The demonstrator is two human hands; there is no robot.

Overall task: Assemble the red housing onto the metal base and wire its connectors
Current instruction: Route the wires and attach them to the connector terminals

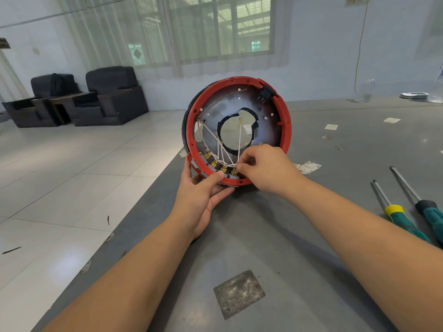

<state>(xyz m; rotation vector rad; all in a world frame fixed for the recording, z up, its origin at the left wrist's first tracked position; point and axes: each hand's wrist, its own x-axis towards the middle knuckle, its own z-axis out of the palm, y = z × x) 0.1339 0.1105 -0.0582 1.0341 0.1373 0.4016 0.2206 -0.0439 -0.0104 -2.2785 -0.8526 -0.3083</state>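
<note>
Red housing (286,121) is already seated round the metal base (265,121); the assembly stands on edge at the near-left corner of the grey surface (263,236), tilted so its open inside faces the camera, likely so the terminals can be seen and reached

Left hand (203,195) grips the bottom rim, thumb over the red lip, fingers curled underneath: it props the ring upright and keeps it from rolling

Right hand (261,166) pinches a white wire (240,137) just above the brass connectors (224,167), a row sitting inside the lower rim. Several white leads cross over there; one runs up to a loose ring terminal by the centre hole

Judging by this, fitting is done and wiring is underway

Two screwdrivers (407,212) lie well apart to the right, untouched, within reach for the terminal screws
</note>
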